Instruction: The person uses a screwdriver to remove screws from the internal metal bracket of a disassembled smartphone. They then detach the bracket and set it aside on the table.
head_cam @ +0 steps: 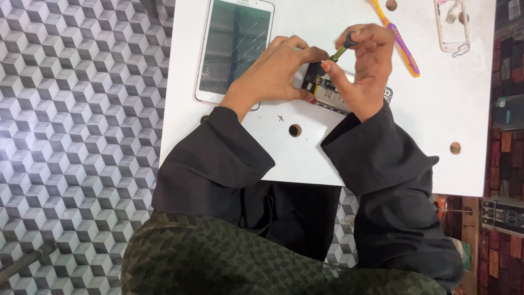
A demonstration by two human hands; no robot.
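- Head view, looking straight down: 2 hands meet over a small opened phone (334, 94) with its circuit innards showing, lying on the white tabletop (415, 120) near the middle.
- Right hand (364, 68) is curled shut around a slim screwdriver (339, 50) with a green shaft and dark cap, thumb and fingertips pinching it near the top; the tip angles down toward 7 o'clock into the phone's upper end.
- Left hand (275, 71) is cupped, fingers bent over the phone's 9 o'clock edge and pressing it flat; it grips no tool, only steadies the device.
- Step in hand, by my reading: working a screw or a fitted part at the top of the board. The next move calls for a plumb, steady tip and light twisting pressure, with the left hand keeping the body from sliding on the smooth top.
- At 11 o'clock from the hands lies a white-framed tablet (234, 49), its glossy glass webbed with cracks.
- At 1 o'clock, a yellow and purple toothbrush (405, 52), plastic, lying slantwise.
- At 2 o'clock, a thin pale phone frame (453, 27), hollow and rectangular.
- Round holes (295, 130) dot the matte tabletop; black loose sleeves (218, 158) drape its near edge.
- Floor (71, 136) at 9 o'clock: grey cube-pattern tiles.
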